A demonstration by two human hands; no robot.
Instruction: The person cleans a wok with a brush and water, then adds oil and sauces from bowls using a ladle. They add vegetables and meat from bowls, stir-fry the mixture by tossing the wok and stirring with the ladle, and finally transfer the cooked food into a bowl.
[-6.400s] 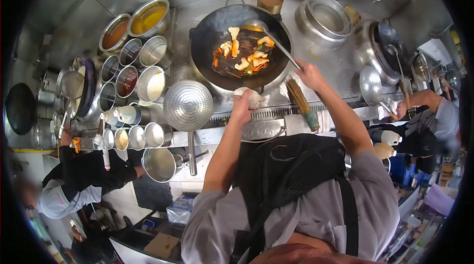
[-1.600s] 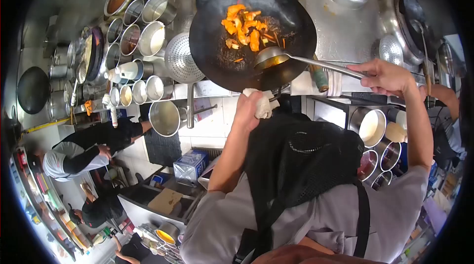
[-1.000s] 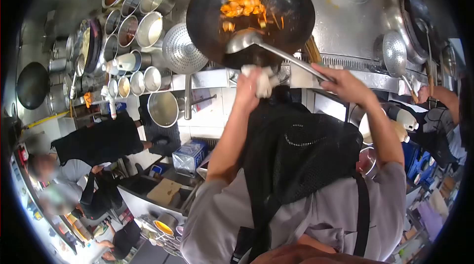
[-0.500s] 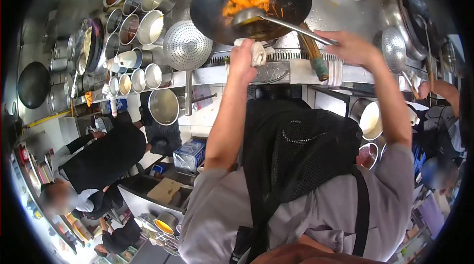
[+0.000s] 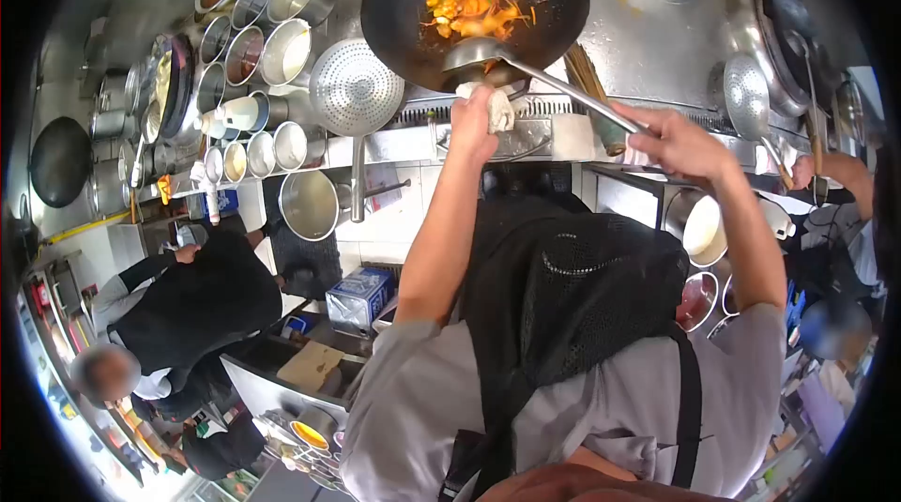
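Note:
A black wok [image 5: 394,28] sits on the range, with orange pieces of food [image 5: 474,14] lying in its middle. My left hand [image 5: 472,127] is closed round a folded white cloth [image 5: 500,111] at the wok's near rim; whether a handle lies under the cloth is hidden. My right hand [image 5: 680,141] grips the end of a long-handled metal ladle [image 5: 563,84]. The ladle's bowl rests low inside the wok, close to the near rim and just short of the food. A bamboo wok brush [image 5: 587,75] lies beside the wok, partly behind the ladle handle.
Left of the wok lies a perforated strainer [image 5: 357,87], its handle jutting over the counter edge. Several metal pots [image 5: 286,52] and a squeeze bottle [image 5: 235,114] crowd the left counter. Another strainer [image 5: 748,94] is at right. Co-workers [image 5: 202,296] stand at left and right.
The ladle bowl has moved from the food back toward the wok's near rim. My right hand has come down and nearer. The food has shifted and spread; my left hand has moved slightly right.

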